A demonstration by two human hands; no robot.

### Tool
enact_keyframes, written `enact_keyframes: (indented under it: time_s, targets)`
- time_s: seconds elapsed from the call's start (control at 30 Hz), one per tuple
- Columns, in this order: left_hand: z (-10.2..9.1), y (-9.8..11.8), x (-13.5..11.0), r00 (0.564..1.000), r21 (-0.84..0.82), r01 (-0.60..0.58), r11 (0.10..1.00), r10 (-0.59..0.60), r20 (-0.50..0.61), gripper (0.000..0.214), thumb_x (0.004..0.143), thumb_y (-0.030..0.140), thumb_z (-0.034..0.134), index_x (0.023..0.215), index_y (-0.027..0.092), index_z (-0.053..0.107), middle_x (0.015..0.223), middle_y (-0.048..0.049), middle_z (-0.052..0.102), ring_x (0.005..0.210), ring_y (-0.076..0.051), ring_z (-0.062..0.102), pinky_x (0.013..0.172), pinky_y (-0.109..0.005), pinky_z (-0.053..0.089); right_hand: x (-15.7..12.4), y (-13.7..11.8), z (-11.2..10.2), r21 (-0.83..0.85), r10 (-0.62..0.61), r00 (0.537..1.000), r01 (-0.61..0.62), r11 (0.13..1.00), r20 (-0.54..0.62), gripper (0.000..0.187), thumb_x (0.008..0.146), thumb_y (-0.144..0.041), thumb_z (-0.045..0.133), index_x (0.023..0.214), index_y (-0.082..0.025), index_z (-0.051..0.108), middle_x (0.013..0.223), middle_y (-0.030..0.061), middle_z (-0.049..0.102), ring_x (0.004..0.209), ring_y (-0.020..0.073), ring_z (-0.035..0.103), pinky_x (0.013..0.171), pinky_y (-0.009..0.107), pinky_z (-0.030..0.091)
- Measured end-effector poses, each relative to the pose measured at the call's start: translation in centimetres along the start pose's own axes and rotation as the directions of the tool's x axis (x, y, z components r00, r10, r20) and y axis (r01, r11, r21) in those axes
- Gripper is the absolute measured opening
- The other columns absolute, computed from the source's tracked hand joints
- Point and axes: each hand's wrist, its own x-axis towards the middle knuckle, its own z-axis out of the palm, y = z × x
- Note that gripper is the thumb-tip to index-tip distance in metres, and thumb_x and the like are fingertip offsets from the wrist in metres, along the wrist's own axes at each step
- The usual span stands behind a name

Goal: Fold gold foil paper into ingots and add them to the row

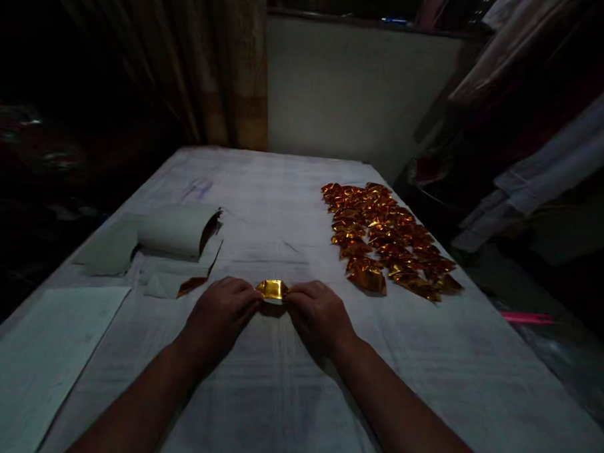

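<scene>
Hands pinch one gold foil piece point(272, 289) between them, left hand point(221, 314) and right hand point(317, 314) gripping opposite ends. Folded gold pieces point(389, 240) lie on the worktop point(283, 205) to the right.

My view: white cloth point(283, 205) covers the table. On its right, folded gold foil pieces point(389, 240); on its left, grey paper sheets point(168, 244); behind it, curtain point(229, 63).

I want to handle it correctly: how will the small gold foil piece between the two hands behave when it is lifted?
The gold foil piece looks thin and creased, so it is probably very light and floppy. Its shiny surface may slip between the left hand and right hand. Lying flat on the cloth, it should not roll.
</scene>
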Motion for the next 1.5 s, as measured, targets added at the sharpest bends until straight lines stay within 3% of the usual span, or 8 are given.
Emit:
enact_keyframes:
  time_s: [0.33, 0.53, 0.7, 1.0, 1.13, 1.23, 1.37, 1.5]
  targets:
    - [-0.4, 0.8, -0.1, 0.990, -0.046, 0.127, 0.991, -0.124, 0.065, 0.019, 0.097, 0.032, 0.054, 0.094, 0.021, 0.070, 0.087, -0.0031, 0.071, 0.085, -0.022, 0.062, 0.077, -0.038, 0.045, 0.0, -0.4, -0.5, 0.101, 0.083, 0.989, -0.095, 0.990, 0.120, 0.010, 0.092, -0.019, 0.062, 0.098, -0.020, 0.070, 0.088, 0.0045, 0.073, 0.082, 0.0192, 0.064, 0.076, 0.030, 0.046]
    - [-0.5, 1.1, 0.1, 0.971, -0.047, 0.226, 0.973, -0.221, 0.094, 0.019, 0.096, 0.032, 0.055, 0.094, 0.022, 0.071, 0.087, -0.0035, 0.071, 0.086, -0.023, 0.061, 0.078, -0.038, 0.044, 0.6, -1.4, -0.6, 0.047, 0.270, 0.944, -0.283, 0.958, 0.191, 0.009, 0.092, -0.021, 0.059, 0.094, -0.020, 0.068, 0.092, 0.0048, 0.073, 0.085, 0.0199, 0.064, 0.078, 0.031, 0.045]
    - [0.1, 1.6, 0.3, 0.960, 0.009, 0.278, 0.960, -0.278, 0.031, 0.015, 0.095, 0.028, 0.055, 0.097, 0.021, 0.068, 0.090, -0.0045, 0.071, 0.087, -0.024, 0.061, 0.079, -0.038, 0.044, 1.0, -2.1, -0.3, 0.002, 0.399, 0.904, -0.404, 0.915, 0.152, 0.009, 0.090, -0.019, 0.058, 0.097, -0.021, 0.064, 0.091, 0.0045, 0.071, 0.086, 0.0205, 0.064, 0.076, 0.030, 0.044]
    - [0.5, 1.7, 0.4, 0.958, 0.069, 0.281, 0.957, -0.284, 0.029, 0.011, 0.096, 0.023, 0.053, 0.096, 0.021, 0.063, 0.091, -0.0046, 0.068, 0.087, -0.024, 0.060, 0.080, -0.039, 0.044, 0.8, -1.5, 0.3, -0.056, 0.328, 0.932, -0.323, 0.945, 0.154, 0.013, 0.094, -0.015, 0.054, 0.091, -0.020, 0.065, 0.090, 0.0048, 0.067, 0.082, 0.0187, 0.062, 0.073, 0.028, 0.044]
    - [0.7, 1.6, 0.4, 0.972, 0.075, 0.235, 0.969, -0.236, 0.007, 0.016, 0.096, 0.021, 0.053, 0.101, 0.023, 0.068, 0.094, -0.0042, 0.068, 0.087, -0.023, 0.061, 0.077, -0.037, 0.044, 0.9, -1.9, 0.0, -0.120, 0.284, 0.944, -0.266, 0.957, 0.170, 0.020, 0.098, -0.019, 0.053, 0.110, -0.023, 0.069, 0.100, 0.0064, 0.069, 0.089, 0.0191, 0.063, 0.076, 0.029, 0.045]
    - [0.6, 1.7, 0.4, 0.986, 0.117, 0.160, 0.980, -0.163, 0.017, 0.022, 0.096, 0.022, 0.056, 0.111, 0.029, 0.071, 0.097, -0.0034, 0.069, 0.086, -0.023, 0.061, 0.074, -0.036, 0.044, 0.9, -2.5, -0.4, -0.178, 0.236, 0.947, -0.199, 0.964, 0.219, 0.030, 0.097, -0.026, 0.057, 0.126, -0.026, 0.065, 0.119, 0.0089, 0.069, 0.104, 0.0233, 0.061, 0.084, 0.034, 0.046]
    - [0.5, 2.3, 0.3, 0.992, 0.191, 0.105, 0.976, -0.115, 0.042, 0.029, 0.095, 0.019, 0.056, 0.119, 0.027, 0.069, 0.107, -0.0055, 0.071, 0.091, -0.024, 0.062, 0.076, -0.039, 0.047, 0.4, -3.0, -0.5, -0.211, 0.222, 0.927, -0.162, 0.964, 0.304, 0.050, 0.099, -0.042, 0.054, 0.144, -0.020, 0.053, 0.150, 0.0119, 0.052, 0.139, 0.0331, 0.041, 0.106, 0.050, 0.038]
    - [0.8, 3.1, -0.3, 0.998, 0.234, 0.023, 0.972, -0.036, 0.049, 0.038, 0.096, 0.021, 0.050, 0.132, 0.017, 0.062, 0.134, -0.0097, 0.065, 0.121, -0.030, 0.057, 0.098, -0.046, 0.044, -0.1, -3.2, -0.2, -0.217, 0.240, 0.900, -0.169, 0.961, 0.363, 0.061, 0.101, -0.052, 0.044, 0.151, -0.017, 0.043, 0.159, 0.0111, 0.038, 0.150, 0.0349, 0.024, 0.119, 0.058, 0.022]
